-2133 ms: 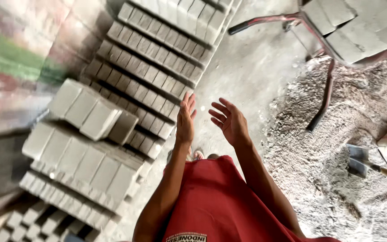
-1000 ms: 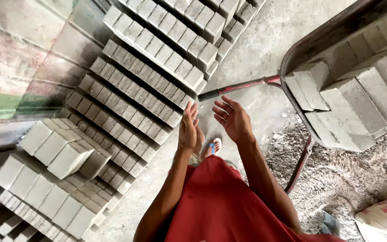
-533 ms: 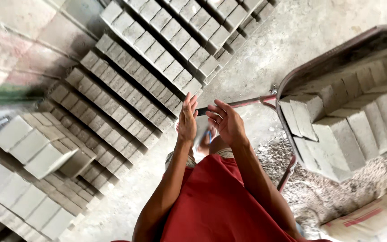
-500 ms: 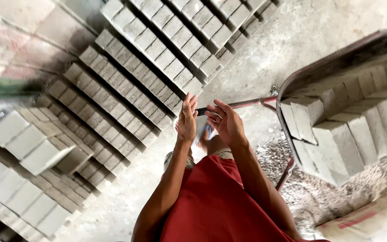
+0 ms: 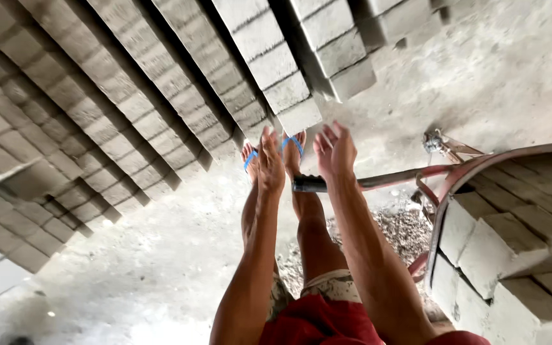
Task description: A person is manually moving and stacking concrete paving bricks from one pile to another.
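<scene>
My left hand (image 5: 271, 161) and my right hand (image 5: 335, 150) are held out in front of me, fingers apart, holding nothing. Just below my right hand runs the black-tipped handle (image 5: 317, 184) of a reddish wheelbarrow (image 5: 474, 167), which is loaded with grey concrete blocks (image 5: 509, 246) at the right. My right hand hovers close above the handle, apart from it. Past my hands I see my feet in blue-strapped sandals (image 5: 292, 144) on the concrete floor.
Long rows of grey concrete blocks (image 5: 161, 108) lie on the ground at the left and ahead. A patch of gravel (image 5: 394, 230) sits by the wheelbarrow. Bare concrete floor (image 5: 499, 76) spreads at the upper right.
I have moved closer to the block rows and the wheelbarrow; the view now looks steeply down past my legs. Both hands stay empty and spread, the right one now above the handle.
</scene>
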